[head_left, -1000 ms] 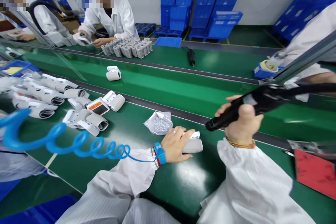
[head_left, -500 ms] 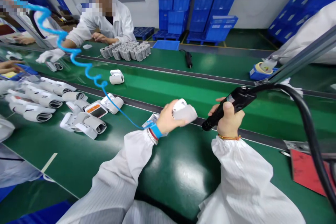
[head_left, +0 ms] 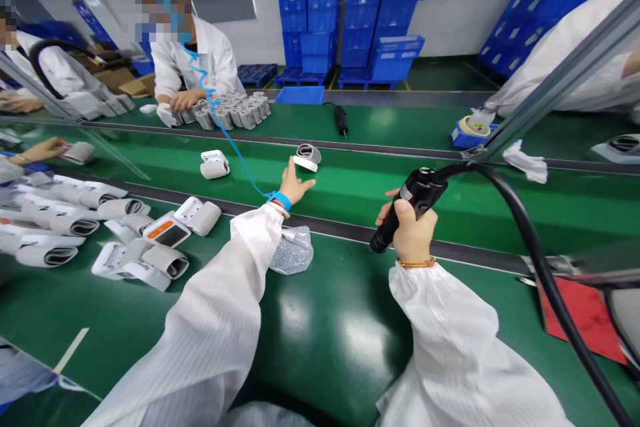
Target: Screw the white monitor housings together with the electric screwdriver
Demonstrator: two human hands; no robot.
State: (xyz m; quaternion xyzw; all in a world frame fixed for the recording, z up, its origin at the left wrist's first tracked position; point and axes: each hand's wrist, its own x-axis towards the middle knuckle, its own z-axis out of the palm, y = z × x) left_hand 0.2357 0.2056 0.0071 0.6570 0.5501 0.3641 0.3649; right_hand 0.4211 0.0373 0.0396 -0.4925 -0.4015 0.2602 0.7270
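Observation:
My left hand (head_left: 294,185) is stretched far forward over the green conveyor belt (head_left: 360,180), fingers spread and open, just short of a white-grey device (head_left: 307,157) lying on the belt. A blue wrist strap (head_left: 281,199) with a coiled blue cord (head_left: 220,120) hangs from that wrist. My right hand (head_left: 410,230) is closed around a black electric screwdriver (head_left: 407,207), tip pointing down-left, with its thick black cable (head_left: 540,267) looping to the right. A clear bag of small screws (head_left: 293,250) lies on the bench under my left forearm.
Several white-grey devices (head_left: 150,250) lie on the bench at left; another one (head_left: 214,164) rides the belt. Across the belt a person in a white coat (head_left: 195,70) handles a cluster of grey parts (head_left: 235,112). A red mat (head_left: 590,320) lies at right; blue crates (head_left: 350,27) stand behind.
My left hand lifted the device off the bench, carried it forward and let it go on the belt. The screwdriver hand stayed roughly in place.

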